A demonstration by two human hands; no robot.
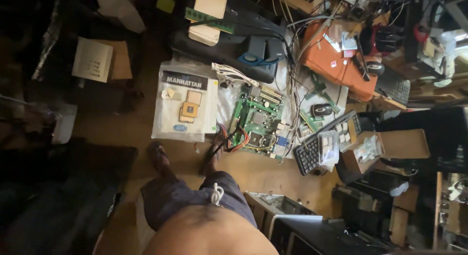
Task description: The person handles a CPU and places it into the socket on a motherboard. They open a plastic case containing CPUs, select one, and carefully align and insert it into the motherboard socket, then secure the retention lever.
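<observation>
Fingers of either hand lie outside the head view, so whether they are spread, closed or holding anything cannot be told; only the person's bare belly, dark shorts [195, 199] with a white drawstring and two sandalled feet [158, 155] show. Just ahead of the feet, a green motherboard [258, 121] lies flat on the brown floor [122, 133], with a bundle of coloured wires [229, 138] at its near edge. Beside it to the left lies a pale plastic bag [183, 101] with a few square processor chips [189, 110] on top. To the right sit a black keyboard [312, 152], a dark mouse [321, 110] and an orange case [336, 60] amid tangled cables.
</observation>
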